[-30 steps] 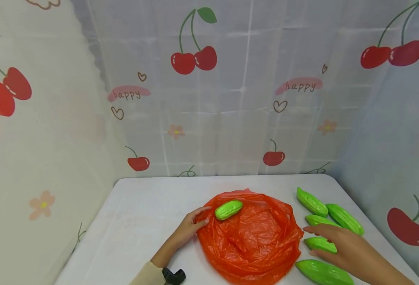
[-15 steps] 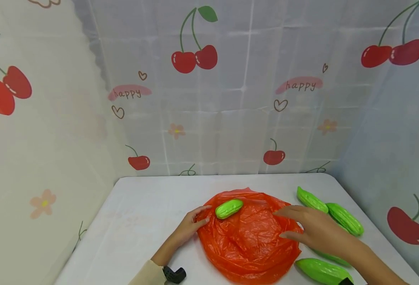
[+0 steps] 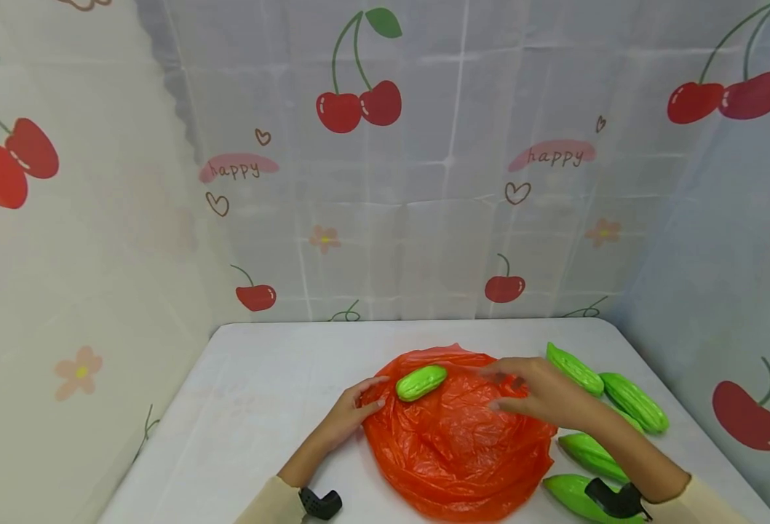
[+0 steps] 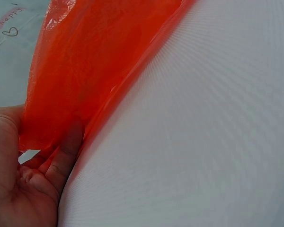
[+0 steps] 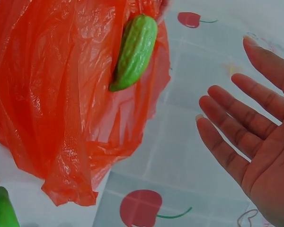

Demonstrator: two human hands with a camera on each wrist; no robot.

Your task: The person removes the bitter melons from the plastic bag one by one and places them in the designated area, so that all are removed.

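An orange-red plastic bag [image 3: 453, 451] lies spread on the white table. On its upper left rests a green, bumpy bitter melon [image 3: 421, 383], also visible on the bag in the right wrist view. My left hand [image 3: 348, 416] pinches the bag's left edge; in the left wrist view the film runs between thumb and fingers [image 4: 66, 153]. Above the bag's right part hovers my right hand [image 3: 545, 393]. Its fingers [image 5: 236, 123] are spread and hold nothing in the right wrist view, apart from the melon.
Several more bitter melons lie right of the bag: one at the back [image 3: 573, 367], another beside it [image 3: 634, 402], and others nearer the front [image 3: 591, 455], partly hidden by my right arm. Cherry-printed cloth [image 3: 411, 218] walls the table's back and sides.
My right hand has moved left and away from me, from among the melons on the right to above the bag. The left hand stays at the bag's edge.
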